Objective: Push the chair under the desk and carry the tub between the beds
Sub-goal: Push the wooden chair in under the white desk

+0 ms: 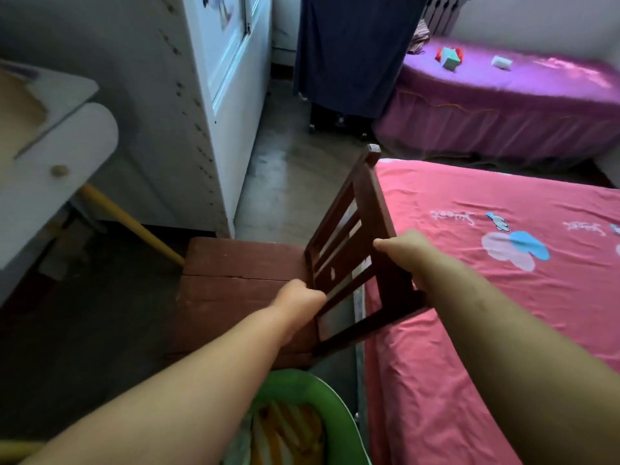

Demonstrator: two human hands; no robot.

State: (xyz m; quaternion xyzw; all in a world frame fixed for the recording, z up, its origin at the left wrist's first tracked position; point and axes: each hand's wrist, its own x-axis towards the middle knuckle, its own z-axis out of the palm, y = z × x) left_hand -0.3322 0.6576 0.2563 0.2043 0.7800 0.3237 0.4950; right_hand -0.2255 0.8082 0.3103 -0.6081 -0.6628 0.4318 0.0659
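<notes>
A dark red wooden chair stands on the floor beside the pink bed, its slatted back leaning toward the bed. My left hand grips the near side post of the chair back. My right hand is closed over the top rail of the back. The white desk is at the left, its underside dark and apart from the chair. A green tub holding orange-and-white striped cloth sits on the floor below my left forearm, partly hidden by it.
A white wardrobe stands behind the chair. A yellow stick leans under the desk. A purple bed with small objects lies at the back right, and dark blue fabric hangs beside it. Bare floor runs between wardrobe and beds.
</notes>
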